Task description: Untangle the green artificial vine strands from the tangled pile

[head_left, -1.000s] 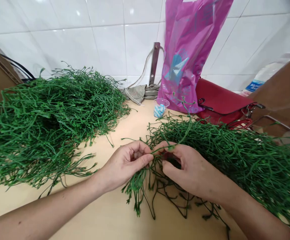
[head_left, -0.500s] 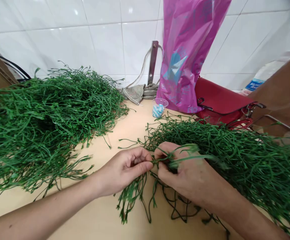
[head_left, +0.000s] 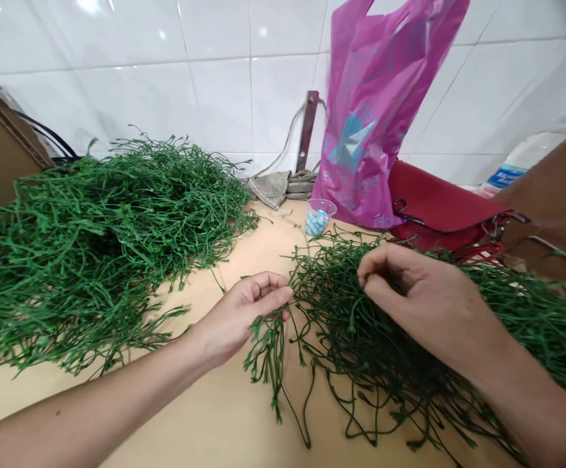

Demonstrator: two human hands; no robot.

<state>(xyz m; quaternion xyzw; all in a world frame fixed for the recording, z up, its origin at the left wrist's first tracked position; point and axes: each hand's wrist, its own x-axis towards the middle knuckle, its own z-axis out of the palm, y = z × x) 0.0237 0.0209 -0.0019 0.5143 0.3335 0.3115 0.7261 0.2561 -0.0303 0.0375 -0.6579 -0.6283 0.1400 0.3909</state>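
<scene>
My left hand [head_left: 244,312] is closed in a pinch on a small bunch of green plastic sprigs [head_left: 266,354] that hangs down onto the table. My right hand [head_left: 424,296] hovers over the right pile of green sprigs [head_left: 458,325], fingers curled with thumb and forefinger pinched on a thin green stem that trails down into the pile. A gap separates the two hands. A larger pile of the same green sprigs [head_left: 92,240] lies on the left of the table.
A pink plastic bag [head_left: 375,110] leans on the white tiled wall, with a red purse [head_left: 439,208] beside it. A small clear cup with blue-white bits [head_left: 318,218] stands mid-table. Grey cloth [head_left: 283,185] lies at the wall. Brown board [head_left: 556,188] at right.
My hands were together working one sprig. My right hand has lifted up and to the right, away from the left, which keeps its bunch.
</scene>
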